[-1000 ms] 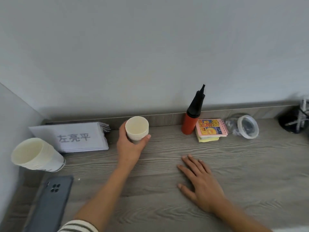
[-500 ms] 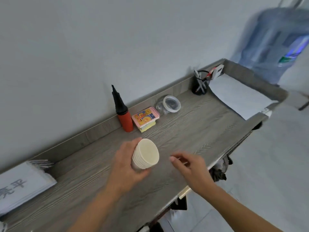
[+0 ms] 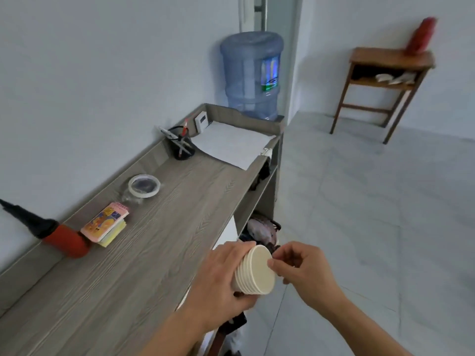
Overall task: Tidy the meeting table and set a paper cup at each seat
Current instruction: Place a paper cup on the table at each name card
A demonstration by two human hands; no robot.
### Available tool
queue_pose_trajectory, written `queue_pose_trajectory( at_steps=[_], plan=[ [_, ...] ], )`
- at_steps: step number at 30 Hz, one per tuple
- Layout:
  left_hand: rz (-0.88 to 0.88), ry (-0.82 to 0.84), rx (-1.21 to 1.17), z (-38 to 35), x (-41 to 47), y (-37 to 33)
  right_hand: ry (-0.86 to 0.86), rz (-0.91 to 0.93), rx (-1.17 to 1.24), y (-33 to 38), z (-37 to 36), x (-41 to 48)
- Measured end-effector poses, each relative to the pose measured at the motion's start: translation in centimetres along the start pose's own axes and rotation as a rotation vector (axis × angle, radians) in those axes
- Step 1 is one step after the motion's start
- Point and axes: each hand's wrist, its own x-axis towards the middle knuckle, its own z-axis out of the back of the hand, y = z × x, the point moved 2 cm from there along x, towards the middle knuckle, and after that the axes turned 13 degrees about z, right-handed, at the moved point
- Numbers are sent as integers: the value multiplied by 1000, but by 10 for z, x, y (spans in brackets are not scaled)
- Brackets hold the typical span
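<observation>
Head view, looking down and to the right

Held just off the front edge of the grey wood-grain counter (image 3: 154, 253), above the pale tiled floor (image 3: 359, 201): a nested stack of paper cups (image 3: 254, 272), tipped sideways with the open mouth turned to the right

Gripped around its side by the left hand (image 3: 218, 278), fingers curled over the top of the stack and thumb underneath

Pinched at the rim of the outermost cup by the right hand (image 3: 305, 271), thumb and forefinger pressed together on that rim, the other fingers curled in loosely

Along the back lip of the counter, from near to far:
- a red hand pump (image 3: 64, 240) with a black nozzle, at the left edge of the view
- just beside it, a small pile of notepads (image 3: 105, 224), pink cartoon cover on top, yellow sheets below
- a clear jar (image 3: 142, 187) with a white-rimmed mouth
- a black pen holder (image 3: 181, 149) with several pens
- a white sheet of paper (image 3: 231, 142) lying flat at the far end

Behind the far end, a large blue water bottle (image 3: 250, 75)

Well apart, against the right-hand wall, a brown wooden side table (image 3: 385, 80) with a blurred red object (image 3: 421, 34) on top

Under the counter, open shelves with dark items, too blurred to name
</observation>
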Motion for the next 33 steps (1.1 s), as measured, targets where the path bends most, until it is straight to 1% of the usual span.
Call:
queue_pose_trajectory(
  at_steps=[5, 11, 14, 17, 18, 20, 22, 23, 25, 28, 31, 33],
  plan=[
    [-123, 111, -29, -24, 40, -32, -145, -34, 26, -5, 49, -3],
    [-256, 233, -54, -43, 96, -46, -283, -96, -40, -12, 75, 17],
    [-308, 290, -37, -46, 126, -42, -338, -153, -2, -13, 81, 29],
    [-316, 355, -36, -53, 157, -38, -442, -201, 87, -15, 92, 40],
    [-308, 371, -47, -55, 164, -37, -456, -193, 145, -13, 95, 41],
    [-291, 428, -61, -64, 176, -38, -416, -148, 245, -11, 97, 40],
    [-308, 486, -67, -75, 185, -45, -390, -123, 194, -15, 93, 34],
    [-327, 515, -68, -81, 189, -51, -420, -126, 130, -18, 91, 30],
    [-368, 597, -69, -96, 193, -66, -586, -152, 54, -26, 94, 19],
    [-460, 690, 4, -121, 194, -90, -875, -172, 184, -34, 117, -7],
    [-476, 772, 6, -148, 195, -111, -1058, -164, 257, -37, 147, -47],
    [-468, 828, -23, -164, 197, -126, -1173, -159, 246, -42, 166, -77]
  ],
)
